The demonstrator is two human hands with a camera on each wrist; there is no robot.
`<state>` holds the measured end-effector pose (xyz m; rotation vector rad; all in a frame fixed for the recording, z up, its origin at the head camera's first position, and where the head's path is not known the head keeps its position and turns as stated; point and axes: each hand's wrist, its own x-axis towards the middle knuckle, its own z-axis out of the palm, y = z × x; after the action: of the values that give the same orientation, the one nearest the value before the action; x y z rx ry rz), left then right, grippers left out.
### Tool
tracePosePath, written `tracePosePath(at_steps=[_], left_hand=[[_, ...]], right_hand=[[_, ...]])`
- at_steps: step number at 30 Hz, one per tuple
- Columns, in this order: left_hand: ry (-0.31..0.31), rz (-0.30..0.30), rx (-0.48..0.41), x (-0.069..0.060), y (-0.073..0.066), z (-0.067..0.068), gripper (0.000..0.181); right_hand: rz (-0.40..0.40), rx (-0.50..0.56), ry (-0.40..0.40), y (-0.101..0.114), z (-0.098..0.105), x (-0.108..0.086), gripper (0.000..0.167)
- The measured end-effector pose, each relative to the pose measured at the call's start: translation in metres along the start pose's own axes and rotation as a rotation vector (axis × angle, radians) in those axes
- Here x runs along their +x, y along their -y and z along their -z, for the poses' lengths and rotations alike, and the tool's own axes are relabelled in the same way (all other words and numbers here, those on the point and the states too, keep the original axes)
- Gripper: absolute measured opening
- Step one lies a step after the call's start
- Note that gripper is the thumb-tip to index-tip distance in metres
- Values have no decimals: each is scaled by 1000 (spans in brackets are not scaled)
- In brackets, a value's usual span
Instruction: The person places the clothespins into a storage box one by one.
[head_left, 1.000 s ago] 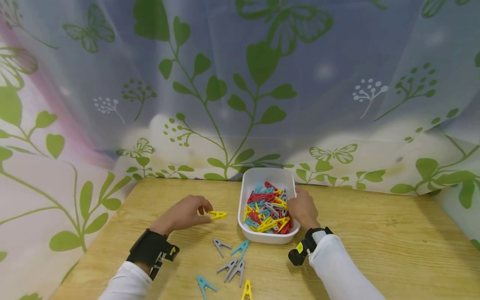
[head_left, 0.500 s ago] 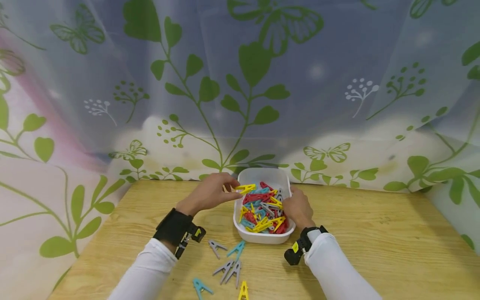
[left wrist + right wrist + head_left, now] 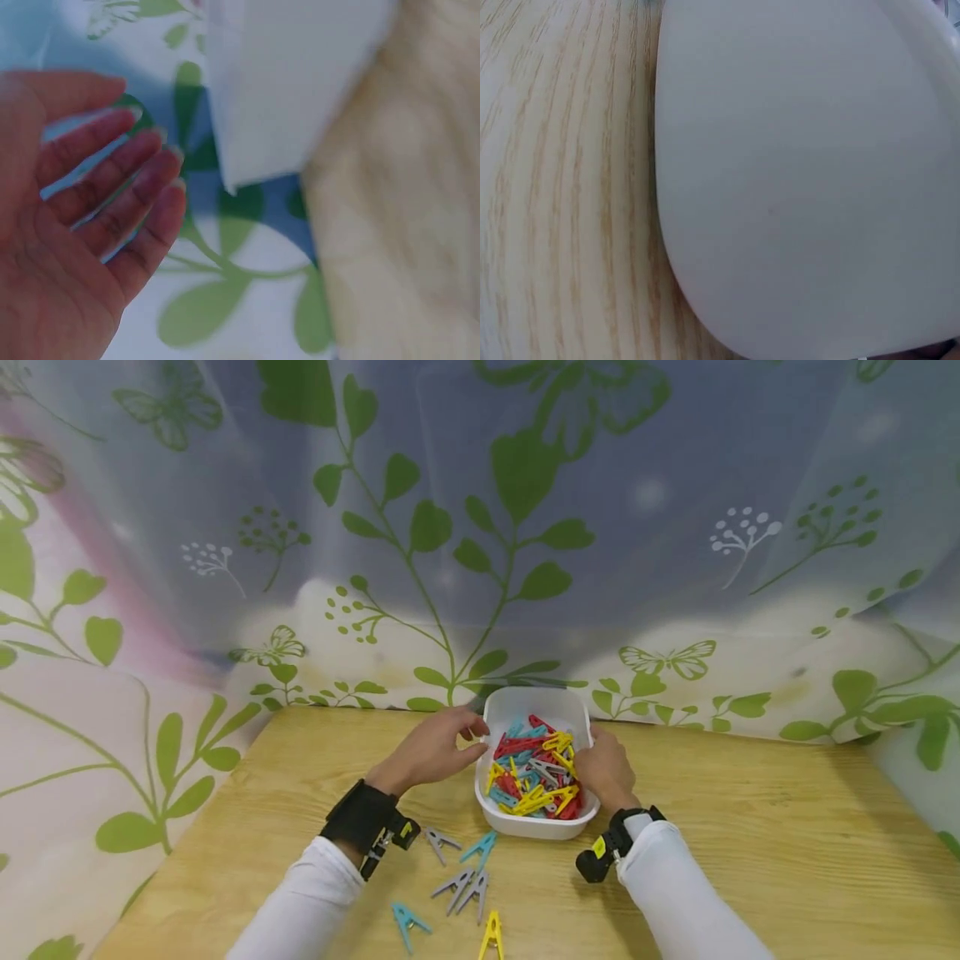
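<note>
A white plastic bin [image 3: 491, 816] holds a heap of red, yellow, blue and grey clothespins [image 3: 534, 768]. Beside its left rim is my left hand [image 3: 438, 747], with nothing between the fingers. In the left wrist view, the fingers of that left hand [image 3: 97, 187] are spread and slightly bent, apart from the bin [image 3: 292, 82]. My right hand [image 3: 606, 768] grips the bin's right rim; its fingertips are hidden. The bin's outer wall [image 3: 802, 180] fills most of the right wrist view.
On the wooden table [image 3: 750, 827] in front of the bin lie grey clothespins [image 3: 472, 893], blue clothespins [image 3: 408, 924] and a yellow clothespin [image 3: 492, 935]. A curtain with a leaf print [image 3: 645, 568] hangs right behind the bin.
My left hand has carried a yellow clothespin rightward to the bin and let it go onto the heap; it is now back at the left rim. The right hand stays on the bin.
</note>
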<state>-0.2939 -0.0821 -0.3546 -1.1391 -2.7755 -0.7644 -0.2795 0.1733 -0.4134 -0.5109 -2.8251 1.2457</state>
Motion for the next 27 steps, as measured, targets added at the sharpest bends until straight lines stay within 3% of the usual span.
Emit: tracePosePath(at_steps=[5,8,13,17,22,27], left_hand=[[77,11,-8,-28,15,-7,17],[92,27,-20,-42,23,-12,19],[110,67,-50,-57,29,-15,21],[181,101,-89,-67,29,-19,25],[291,42,-62,-76,25,-22,34],[346,-50,30,-79,16,-22,37]], right_hand=[[6,3,17,2,1,0,56],[12,7,22,2,3,-1,56],[13,15,23,1,3,-1,56],[0,10,25,0,3,0,57],[-8,11,28,1,3,1,56],[-4,9,32,1,2,0,55]])
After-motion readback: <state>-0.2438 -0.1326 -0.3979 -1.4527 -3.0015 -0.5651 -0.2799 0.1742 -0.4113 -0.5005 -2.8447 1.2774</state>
